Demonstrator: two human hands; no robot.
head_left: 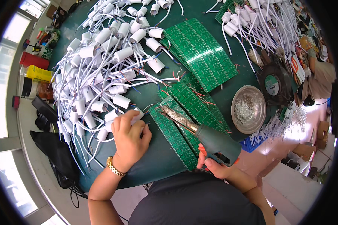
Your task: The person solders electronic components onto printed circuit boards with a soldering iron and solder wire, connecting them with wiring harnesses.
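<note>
My right hand (214, 167) grips a green soldering gun (214, 142) whose crusted metal tip (165, 110) rests on a green circuit board panel (172, 135) near the table's front edge. My left hand (129, 138), with a gold watch at the wrist, is closed on a white lamp socket with wires (137, 114) held just left of the tip. More green panels (201, 52) lie stacked behind.
A big heap of white lamp sockets with cables (97, 75) covers the table's left; another heap (259, 22) lies at the far right. A round metal dish of solder scraps (248, 109) and a small black fan (275, 84) stand to the right. Bottles and black bags sit on the floor at left.
</note>
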